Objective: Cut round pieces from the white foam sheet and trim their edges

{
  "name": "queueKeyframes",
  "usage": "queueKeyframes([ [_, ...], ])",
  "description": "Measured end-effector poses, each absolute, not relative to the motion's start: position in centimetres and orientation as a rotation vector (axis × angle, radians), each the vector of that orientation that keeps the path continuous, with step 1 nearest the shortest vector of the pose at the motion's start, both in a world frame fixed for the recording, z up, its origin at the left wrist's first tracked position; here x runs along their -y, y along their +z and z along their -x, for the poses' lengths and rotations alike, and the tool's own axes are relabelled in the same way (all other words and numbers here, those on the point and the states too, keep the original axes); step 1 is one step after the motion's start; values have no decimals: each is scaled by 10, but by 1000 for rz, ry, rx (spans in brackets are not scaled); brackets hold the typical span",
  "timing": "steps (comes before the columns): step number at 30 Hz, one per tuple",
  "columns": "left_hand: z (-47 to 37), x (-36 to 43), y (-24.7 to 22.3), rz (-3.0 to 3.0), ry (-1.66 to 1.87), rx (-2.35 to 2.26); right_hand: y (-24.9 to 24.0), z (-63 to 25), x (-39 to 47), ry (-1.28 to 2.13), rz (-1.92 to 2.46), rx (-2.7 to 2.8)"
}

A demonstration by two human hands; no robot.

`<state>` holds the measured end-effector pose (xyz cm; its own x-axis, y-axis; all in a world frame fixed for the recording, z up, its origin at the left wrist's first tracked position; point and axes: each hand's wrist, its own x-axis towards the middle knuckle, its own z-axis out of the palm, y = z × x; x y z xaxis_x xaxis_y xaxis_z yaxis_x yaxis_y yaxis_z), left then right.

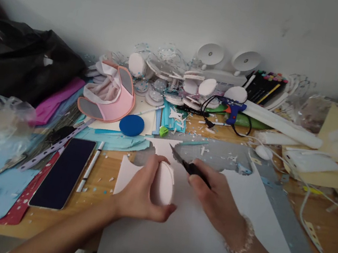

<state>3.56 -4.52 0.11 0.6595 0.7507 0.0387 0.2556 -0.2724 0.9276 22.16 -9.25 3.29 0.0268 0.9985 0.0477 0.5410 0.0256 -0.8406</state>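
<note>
My left hand grips a thick white foam disc by its edges, thumb below and fingers above. A thin strip stands partly away from the disc's upper right rim. In my right hand is a craft knife with a black handle, its blade pointing up and left, apart from the disc. Beneath both hands lies a large white foam sheet with curved cut-outs along its far edge. Part of a grey cutting mat shows beyond the sheet, strewn with white scraps.
Left of the sheet lie a phone, a white pen and scissors. A blue disc and a pink visor cap sit farther back. Several white discs, a blue glue gun and a white cable occupy the back and right.
</note>
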Motion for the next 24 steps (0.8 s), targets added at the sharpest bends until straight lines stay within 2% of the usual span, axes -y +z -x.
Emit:
queueKeyframes([
  [5, -32, 49, 10, -1748, 600, -757, 34, -240, 108, 381, 1529, 1976],
  [10, -36, 53, 9, -1752, 637, -713, 28, -228, 114, 141, 1420, 2104],
  [24, -35, 50, 4, -1885, 602, -589, 28, -223, 111, -107, 1440, 2120],
])
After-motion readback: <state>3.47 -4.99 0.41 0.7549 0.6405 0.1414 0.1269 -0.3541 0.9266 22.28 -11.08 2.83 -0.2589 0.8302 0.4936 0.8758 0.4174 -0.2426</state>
